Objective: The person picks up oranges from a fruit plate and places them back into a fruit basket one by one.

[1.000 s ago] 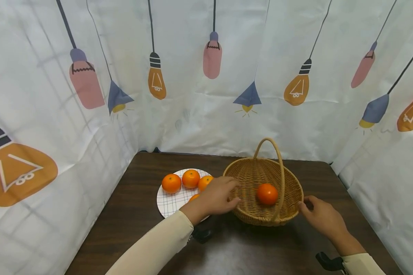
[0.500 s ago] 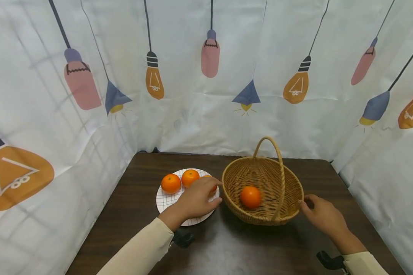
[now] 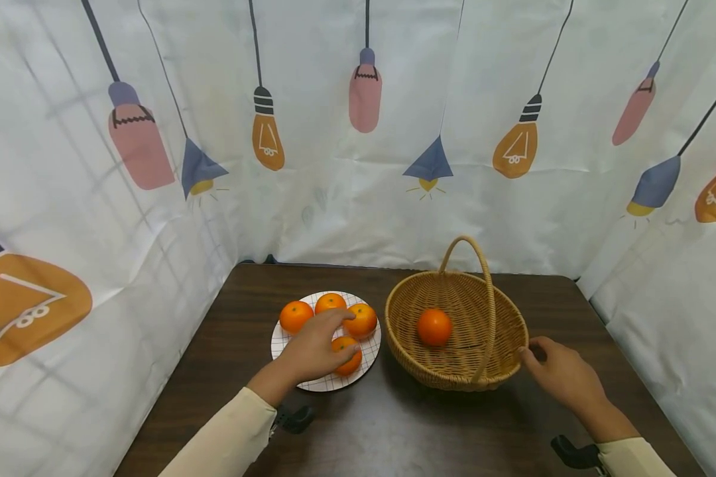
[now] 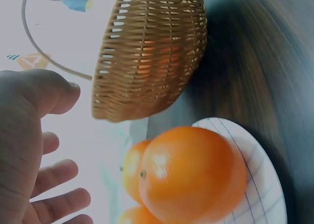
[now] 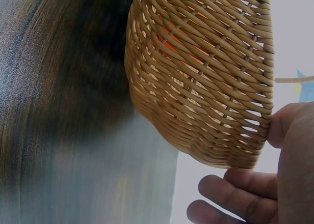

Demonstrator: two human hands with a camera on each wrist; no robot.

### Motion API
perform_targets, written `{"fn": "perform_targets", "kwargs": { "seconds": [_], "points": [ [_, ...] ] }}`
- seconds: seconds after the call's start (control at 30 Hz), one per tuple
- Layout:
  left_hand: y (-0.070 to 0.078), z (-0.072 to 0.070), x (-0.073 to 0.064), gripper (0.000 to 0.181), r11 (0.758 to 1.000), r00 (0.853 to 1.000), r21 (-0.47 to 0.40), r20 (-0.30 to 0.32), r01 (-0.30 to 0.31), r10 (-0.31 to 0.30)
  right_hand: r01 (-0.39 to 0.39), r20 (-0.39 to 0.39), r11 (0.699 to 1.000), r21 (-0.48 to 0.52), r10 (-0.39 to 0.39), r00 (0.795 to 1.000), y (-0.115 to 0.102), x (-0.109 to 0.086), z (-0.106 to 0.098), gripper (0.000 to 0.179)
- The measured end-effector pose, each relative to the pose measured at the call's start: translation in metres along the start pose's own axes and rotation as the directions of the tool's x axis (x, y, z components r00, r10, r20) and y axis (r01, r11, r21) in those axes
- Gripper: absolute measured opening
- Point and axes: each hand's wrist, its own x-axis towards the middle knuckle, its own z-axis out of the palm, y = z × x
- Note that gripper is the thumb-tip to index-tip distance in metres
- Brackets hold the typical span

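Observation:
My left hand [image 3: 315,344] hovers over the near side of a white checked plate [image 3: 284,344], fingers spread and holding nothing. Just by its fingertips lie a mandarin [image 3: 347,358] and another mandarin [image 3: 362,320]; in the left wrist view a mandarin [image 4: 191,175] looms large beside the palm. A wicker basket [image 3: 453,379] with an arched handle stands right of the plate, and a single orange-red fruit [image 3: 435,327] rests inside it. At the basket's right rim my right hand [image 3: 563,374] pinches the edge, thumb on the rim and fingers on the outer side [image 5: 245,194].
Two more mandarins, a left one [image 3: 296,317] and a back one [image 3: 331,303], share the plate. Everything stands on a dark wooden table [image 3: 394,437]. White curtains [image 3: 346,218] printed with lamps close off the back and both sides.
My left hand has moved left from over the basket to the plate. The fruit in the basket has rolled left. My right hand stays at the basket's rim.

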Motion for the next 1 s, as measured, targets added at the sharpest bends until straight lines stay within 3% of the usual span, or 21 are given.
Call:
{"fn": "perform_targets", "kwargs": {
  "seconds": [0.33,1.0],
  "points": [
    [-0.024,0.007,-0.014,0.061,0.999,0.999,0.012,0.015,0.043,-0.043,0.009,-0.001,1.000,-0.004,-0.009,1.000,0.001,0.000,0.000,0.073],
    [-0.048,0.034,-0.024,0.075,0.989,0.990,-0.087,0.077,0.123,-0.116,0.010,-0.008,1.000,-0.005,-0.010,1.000,0.001,-0.001,0.001,0.073]
  ]
}}
